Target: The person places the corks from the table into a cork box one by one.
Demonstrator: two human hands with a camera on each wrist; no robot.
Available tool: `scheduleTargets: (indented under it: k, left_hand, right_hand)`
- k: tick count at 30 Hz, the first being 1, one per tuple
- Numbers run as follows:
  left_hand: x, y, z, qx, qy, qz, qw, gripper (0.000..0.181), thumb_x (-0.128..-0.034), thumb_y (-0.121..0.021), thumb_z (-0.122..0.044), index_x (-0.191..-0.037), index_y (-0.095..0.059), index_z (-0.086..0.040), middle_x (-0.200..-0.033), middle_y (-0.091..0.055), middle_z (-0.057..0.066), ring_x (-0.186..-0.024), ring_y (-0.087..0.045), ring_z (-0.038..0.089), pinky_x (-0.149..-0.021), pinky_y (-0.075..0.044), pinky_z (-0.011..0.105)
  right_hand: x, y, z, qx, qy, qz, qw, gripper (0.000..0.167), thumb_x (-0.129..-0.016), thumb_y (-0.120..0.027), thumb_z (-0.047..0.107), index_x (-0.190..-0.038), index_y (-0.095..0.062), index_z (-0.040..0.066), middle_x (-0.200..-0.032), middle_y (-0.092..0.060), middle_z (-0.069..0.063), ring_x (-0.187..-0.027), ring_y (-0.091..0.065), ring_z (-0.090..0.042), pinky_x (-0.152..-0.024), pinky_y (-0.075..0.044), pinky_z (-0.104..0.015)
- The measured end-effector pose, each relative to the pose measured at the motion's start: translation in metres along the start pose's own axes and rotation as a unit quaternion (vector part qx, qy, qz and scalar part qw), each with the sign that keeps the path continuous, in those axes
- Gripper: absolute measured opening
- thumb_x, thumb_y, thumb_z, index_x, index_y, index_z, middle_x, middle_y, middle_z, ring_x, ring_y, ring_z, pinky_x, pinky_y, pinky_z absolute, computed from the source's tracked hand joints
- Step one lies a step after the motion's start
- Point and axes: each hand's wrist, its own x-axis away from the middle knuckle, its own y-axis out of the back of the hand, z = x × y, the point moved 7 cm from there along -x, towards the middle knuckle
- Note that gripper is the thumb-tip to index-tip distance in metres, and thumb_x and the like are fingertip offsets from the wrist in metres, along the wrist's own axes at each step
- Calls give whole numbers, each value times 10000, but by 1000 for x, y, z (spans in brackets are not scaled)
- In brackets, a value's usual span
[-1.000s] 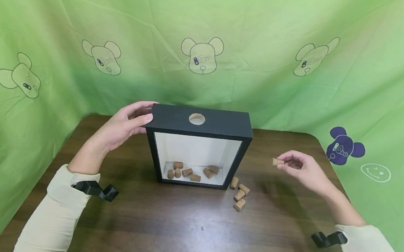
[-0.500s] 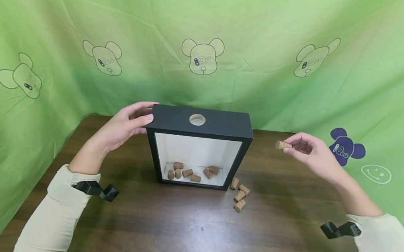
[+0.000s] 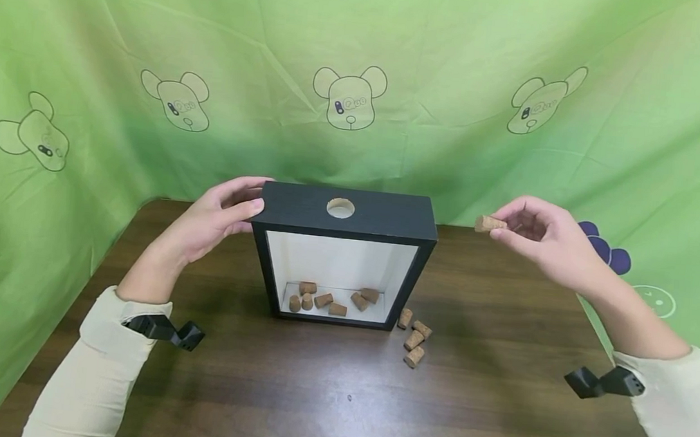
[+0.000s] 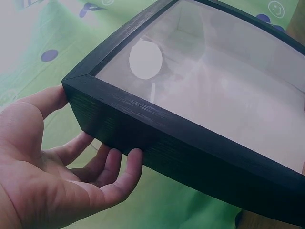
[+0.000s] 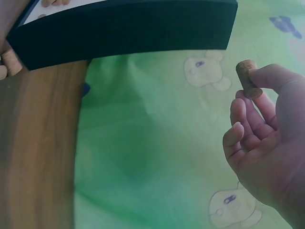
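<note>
Green cloth [image 3: 264, 58] printed with outlined bear heads hangs in folds behind and on both sides of a dark brown wood-grain table [image 3: 247, 390]. Standing upright on the table is a shallow black square box [image 3: 382, 211] with a white interior and a clear-looking front pane. Two cream sleeves [image 3: 96, 363] reach in from the sides, a small black camera at each cuff. The left hand [image 3: 212, 217] grips the box's upper left corner, thumb on the top edge and fingers bent along the side. The right hand [image 3: 545, 239] is well apart from the box on its right, raised clear of the table, thumb and fingertips closed in a narrow pinch on one tan tapered cork [image 3: 488, 224], the other fingers loosely curled. Set in the box's top is a round hole [image 3: 341, 208]; the pinched cork lies to its right, long axis nearly level in the head view, free end pointing left towards the box, and the right hand is the one nearer it. Seven brown corks [image 3: 322, 301] lie or stand on the box floor, and four loose corks [image 3: 414, 340] lie just outside its lower right corner. Tiny lettering [image 3: 355, 104] on the bear faces is too blurred to read surely.
</note>
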Motion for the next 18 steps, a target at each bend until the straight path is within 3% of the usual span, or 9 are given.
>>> scheduleTargets:
  k: [13,18]
  left_hand:
    - [0,0,0,0,-20,-2,10000,564,-1038,-556,-159,-1561,-371,-61,-1531,-370,139,-1291,-440,248,-937,-518,257]
    - [0,0,-1,-15,-12,3,10000,569,-1035,-562,-168,-1562,-373,-66,-1541,-362,134,-1306,-430,251,-940,-517,258]
  right_hand:
    - [-23,-14,43,-83,431,60,9990,142,-944,-716,62,-1079,-671,59,-924,-666,-6,-752,-621,-174,-625,-462,-243]
    - [-31,-22,59,-181,842,148,9962,316,-956,-680,24,-1262,-659,100,-980,-653,-21,-829,-615,-158,-665,-480,-214]
